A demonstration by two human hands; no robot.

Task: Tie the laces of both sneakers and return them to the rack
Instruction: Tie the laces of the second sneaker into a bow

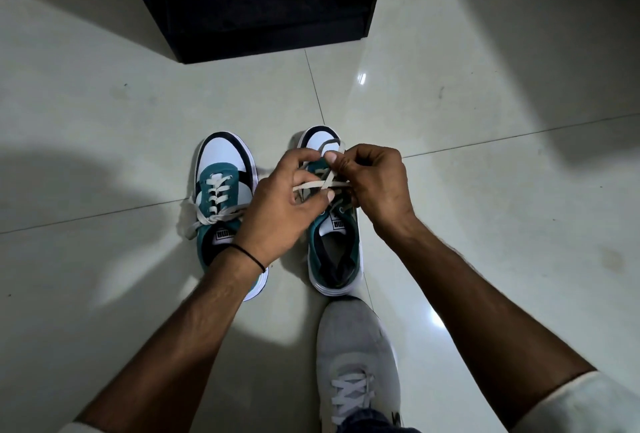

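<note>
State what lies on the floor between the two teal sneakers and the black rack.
Nothing. In the head view only bare tiled floor, with grout lines, runs from the tied sneaker and the other sneaker to the rack.

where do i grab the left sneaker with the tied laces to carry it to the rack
Take the left sneaker by its heel collar, from above on your near side. It stands upright on the floor, toe toward the rack, with its opening facing up, easy to hook into and pinch. The bow lies ahead of the collar, out of that grip.
</note>
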